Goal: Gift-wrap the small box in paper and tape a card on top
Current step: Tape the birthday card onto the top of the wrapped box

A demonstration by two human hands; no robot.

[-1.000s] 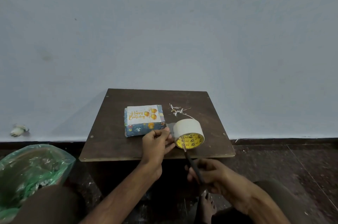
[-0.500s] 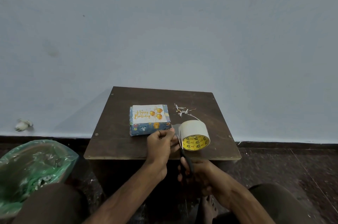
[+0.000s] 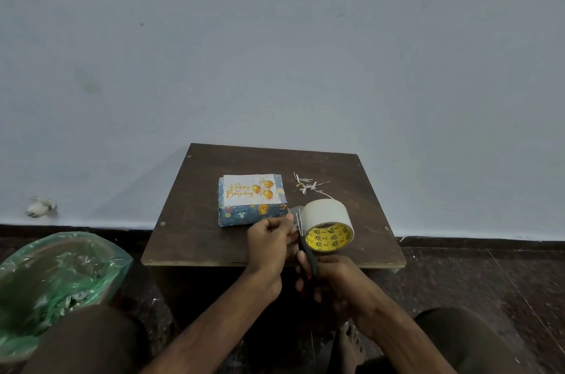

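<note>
A small box [image 3: 244,214] wrapped in blue patterned paper sits mid-table with a white "Happy Birthday" card [image 3: 251,189] on top. To its right lies a wide roll of tape [image 3: 328,225] with a yellow core. My left hand [image 3: 270,239] pinches the clear tape end pulled left from the roll. My right hand [image 3: 333,279] grips black-handled scissors [image 3: 305,246], whose blades stand at the tape strip between my left fingers and the roll.
The dark wooden table [image 3: 198,236] stands against a pale wall. Thin paper scraps [image 3: 307,184] lie behind the roll. A bin lined with a green plastic bag [image 3: 58,275] sits on the floor at left. My knees and a bare foot are below.
The scissors have moved up from below the table edge to the tape strip beside the roll. My left hand keeps holding the tape end.
</note>
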